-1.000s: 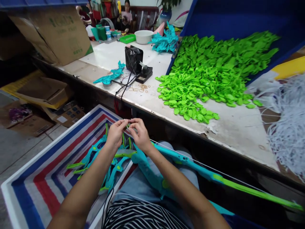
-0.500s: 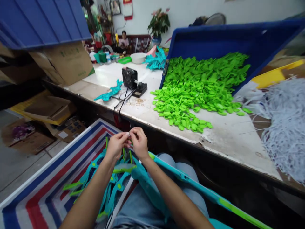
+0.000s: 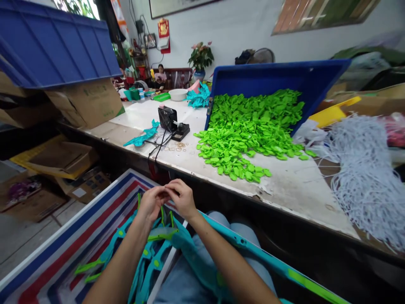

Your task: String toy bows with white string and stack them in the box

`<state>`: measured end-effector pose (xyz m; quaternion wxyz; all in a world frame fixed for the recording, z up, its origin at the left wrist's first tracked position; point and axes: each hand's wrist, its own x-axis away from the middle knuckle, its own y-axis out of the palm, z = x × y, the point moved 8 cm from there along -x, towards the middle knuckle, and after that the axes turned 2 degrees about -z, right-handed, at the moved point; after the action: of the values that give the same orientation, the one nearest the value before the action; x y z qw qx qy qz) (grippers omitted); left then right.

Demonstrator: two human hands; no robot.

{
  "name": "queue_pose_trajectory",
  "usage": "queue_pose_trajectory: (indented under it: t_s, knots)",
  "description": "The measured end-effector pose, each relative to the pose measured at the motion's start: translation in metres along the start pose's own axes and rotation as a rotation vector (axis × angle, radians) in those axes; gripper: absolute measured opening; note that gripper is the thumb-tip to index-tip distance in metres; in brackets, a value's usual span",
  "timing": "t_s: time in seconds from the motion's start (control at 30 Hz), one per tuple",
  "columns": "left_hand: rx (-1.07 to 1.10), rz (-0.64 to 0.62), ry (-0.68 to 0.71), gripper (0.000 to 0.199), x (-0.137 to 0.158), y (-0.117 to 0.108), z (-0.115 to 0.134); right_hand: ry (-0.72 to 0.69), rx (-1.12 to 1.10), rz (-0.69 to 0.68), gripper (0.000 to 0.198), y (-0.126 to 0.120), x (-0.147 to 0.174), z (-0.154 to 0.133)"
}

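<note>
Bench (image 3: pixel 294 179) against the back of the work area is loaded: green pieces (image 3: pixel 249 135) are spilled from a tipped blue tub (image 3: pixel 272 78) toward the near edge, white cords (image 3: pixel 360 177) are heaped at the right end, rubber bands (image 3: pixel 180 145) are scattered left of the pile.

Work is held off the bench, short of its near edge, by the far right corner of a striped crate (image 3: pixel 91 228). Left hand (image 3: pixel 152 204) and right hand (image 3: pixel 183 200): thumbs and forefingers pinched closed, tips meeting. Contents of the pinch are hidden; can't tell if anything is gripped. What looks like a teal toy bow (image 3: pixel 234 236) is laid across the lap (image 3: pixel 175 283), from the crate's right rim to below the bench's near edge.

Step is judged to be fine fingertip work. Both pinches should be kept tight and level, elbows tucked for steadiness. Any small part should be turned into view before force is applied. Bow should be braced with the thighs so it isn't tugged sideways or snagged on teal pieces (image 3: pixel 160 259) in the crate.
</note>
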<state>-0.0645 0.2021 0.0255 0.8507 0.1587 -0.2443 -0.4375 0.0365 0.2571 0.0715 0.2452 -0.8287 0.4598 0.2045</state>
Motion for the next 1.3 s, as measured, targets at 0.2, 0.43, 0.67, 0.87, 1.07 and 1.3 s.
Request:
queue_pose_trajectory:
  t_s: [0.2,0.43,0.67,0.87,1.07,1.3]
  knots:
    - [-0.306,-0.1,0.008,0.024,0.008,0.006,0.013,-0.06,0.087,-0.014,0.015,-0.004,0.004,-0.006]
    - [-0.7,-0.065,0.131,0.024,0.01,0.001,0.02,0.103,0.041,-0.012,0.015,-0.006,0.019,0.012]
    - [-0.708,-0.151,0.064,0.02,0.015,-0.012,0.009,0.011,0.16,-0.028,0.017,0.003,0.037,0.003]
    - [-0.617,0.007,0.099,0.022,0.022,-0.037,-0.005,-0.008,0.291,-0.057,0.019,0.018,0.049,0.011]
    - [-0.595,0.118,0.27,0.034,0.049,-0.073,-0.018,-0.031,0.272,-0.006,0.017,0.024,0.063,-0.003]
    - [-1.217,-0.126,0.003,0.021,0.144,-0.132,-0.098,-0.033,0.327,-0.687,0.035,0.109,0.122,0.004]
